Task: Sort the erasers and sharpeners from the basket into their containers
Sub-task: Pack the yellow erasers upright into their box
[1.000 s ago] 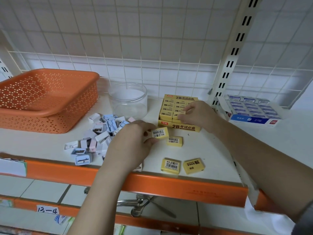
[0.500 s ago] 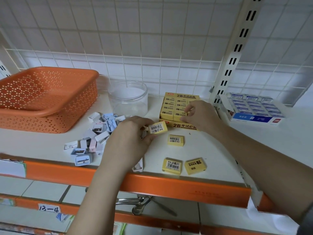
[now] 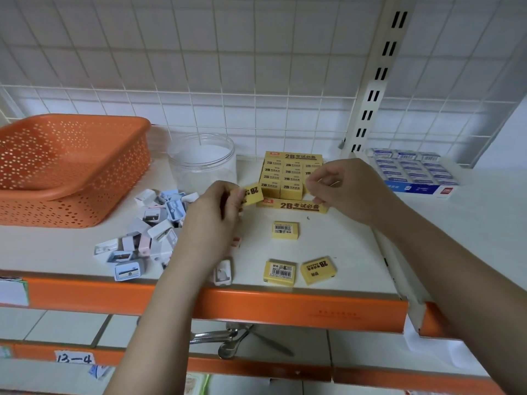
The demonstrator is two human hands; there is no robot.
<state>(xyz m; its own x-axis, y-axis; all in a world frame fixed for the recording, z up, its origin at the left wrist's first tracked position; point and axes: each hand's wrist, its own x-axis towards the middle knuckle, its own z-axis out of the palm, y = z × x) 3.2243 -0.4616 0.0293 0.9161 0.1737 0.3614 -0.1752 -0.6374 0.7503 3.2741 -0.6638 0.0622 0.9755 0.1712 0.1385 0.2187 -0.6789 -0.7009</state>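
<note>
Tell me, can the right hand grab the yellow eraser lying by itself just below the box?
Probably yes. The right hand hovers by the eraser box with nothing visible in it, and the lone yellow eraser lies on bare shelf just below, with nothing between them.

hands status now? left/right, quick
Left hand: pinching a yellow eraser.
Right hand: fingers curled over the eraser box; cannot tell if holding anything.

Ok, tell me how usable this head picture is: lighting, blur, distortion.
Head view: light is soft and even, shadows faint. Wide-angle bending curves the shelf edge and wire grid. The left hand and its yellow eraser are slightly smeared; the clear jar shows mild glare.
</note>
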